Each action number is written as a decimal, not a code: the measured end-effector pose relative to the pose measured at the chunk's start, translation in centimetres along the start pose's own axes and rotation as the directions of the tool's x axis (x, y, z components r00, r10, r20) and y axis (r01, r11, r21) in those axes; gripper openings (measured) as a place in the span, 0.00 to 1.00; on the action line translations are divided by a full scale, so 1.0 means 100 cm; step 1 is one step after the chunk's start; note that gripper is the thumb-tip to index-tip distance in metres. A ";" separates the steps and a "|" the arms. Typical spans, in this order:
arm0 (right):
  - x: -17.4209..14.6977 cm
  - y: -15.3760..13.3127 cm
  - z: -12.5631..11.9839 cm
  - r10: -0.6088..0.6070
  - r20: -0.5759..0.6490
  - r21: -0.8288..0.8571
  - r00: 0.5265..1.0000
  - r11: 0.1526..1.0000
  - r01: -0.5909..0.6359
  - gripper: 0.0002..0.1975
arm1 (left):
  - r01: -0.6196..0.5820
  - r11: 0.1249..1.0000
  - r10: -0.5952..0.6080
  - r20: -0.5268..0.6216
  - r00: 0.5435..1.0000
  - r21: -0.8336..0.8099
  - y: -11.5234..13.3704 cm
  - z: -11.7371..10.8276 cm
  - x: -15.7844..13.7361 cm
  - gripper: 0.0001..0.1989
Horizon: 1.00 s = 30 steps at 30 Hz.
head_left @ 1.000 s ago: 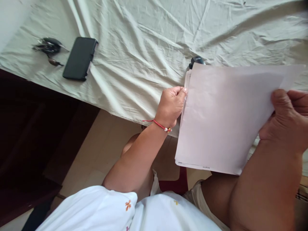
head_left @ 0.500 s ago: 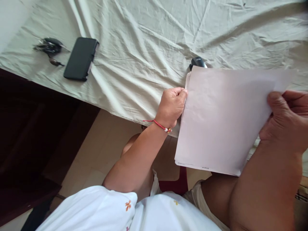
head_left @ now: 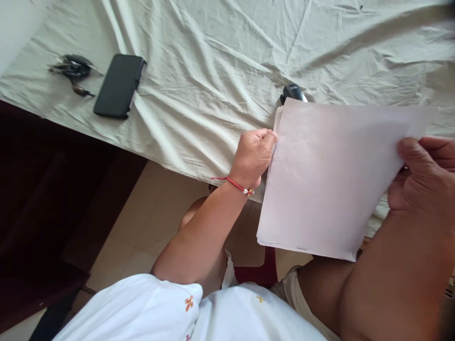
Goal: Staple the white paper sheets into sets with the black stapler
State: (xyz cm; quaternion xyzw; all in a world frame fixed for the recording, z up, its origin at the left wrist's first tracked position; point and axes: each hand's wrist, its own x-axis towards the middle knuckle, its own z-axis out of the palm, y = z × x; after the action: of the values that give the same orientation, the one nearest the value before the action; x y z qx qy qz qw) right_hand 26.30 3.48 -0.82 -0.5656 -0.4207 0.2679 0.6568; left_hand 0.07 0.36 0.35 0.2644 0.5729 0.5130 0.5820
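A stack of white paper sheets (head_left: 327,175) is held between my two hands, over the table's near edge and my lap. My left hand (head_left: 254,154), with a red string bracelet at the wrist, pinches the stack's left edge. On the right edge my right hand (head_left: 426,170) grips the paper, thumb on top and fingers partly hidden beneath. The top sheet is blank on its visible face; edges of other sheets peek out at the left and bottom. Just past the far edge of the paper a dark stapler-like object (head_left: 294,92) lies partly covered.
A pale wrinkled cloth (head_left: 213,61) covers the table. Toward the left lie a black phone or case (head_left: 119,86) and a dark tangled bundle (head_left: 74,71), perhaps sunglasses or keys. Below the edge are a tiled floor (head_left: 149,213) and a dark red chair part (head_left: 261,272).
My right hand has shifted slightly right and down with the paper's right edge. The sheets' lower edge has moved a little. My left hand has stayed in place.
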 end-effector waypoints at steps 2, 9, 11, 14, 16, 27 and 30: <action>0.000 -0.002 -0.001 0.036 0.017 0.021 0.999 0.999 -0.036 0.11 | 0.003 1.000 -0.003 0.002 1.000 -0.005 0.000 0.000 0.000 0.18; -0.002 -0.006 0.001 0.080 0.046 0.036 0.996 0.996 -0.082 0.11 | 0.000 1.000 0.000 0.021 1.000 -0.011 0.000 0.000 0.000 0.18; -0.004 -0.007 0.004 0.093 0.043 0.052 0.995 0.994 -0.095 0.11 | -0.006 1.000 0.006 0.018 1.000 -0.009 -0.001 -0.001 0.001 0.18; -0.005 -0.008 0.007 0.101 0.035 0.050 0.994 0.993 -0.102 0.11 | -0.014 1.000 0.014 0.005 1.000 -0.003 -0.003 -0.001 0.001 0.18; -0.005 -0.009 0.007 0.098 0.026 0.037 0.995 0.994 -0.099 0.11 | -0.021 1.000 0.021 0.003 1.000 -0.001 -0.003 -0.001 0.001 0.18; -0.005 -0.008 0.007 0.084 0.007 0.011 0.996 0.996 -0.084 0.11 | 0.003 0.997 -0.002 0.009 1.000 -0.076 0.000 0.000 -0.001 0.16; -0.007 -0.009 0.008 0.083 0.029 0.006 0.996 0.996 -0.084 0.11 | -0.028 0.996 0.030 0.022 0.999 -0.085 -0.004 -0.001 0.002 0.16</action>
State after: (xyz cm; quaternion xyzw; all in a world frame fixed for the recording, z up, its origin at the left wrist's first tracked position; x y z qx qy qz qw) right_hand 25.20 3.14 -0.12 -0.5762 -0.4053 0.3048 0.6410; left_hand 0.06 0.41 -0.10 0.2539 0.5401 0.5420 0.5917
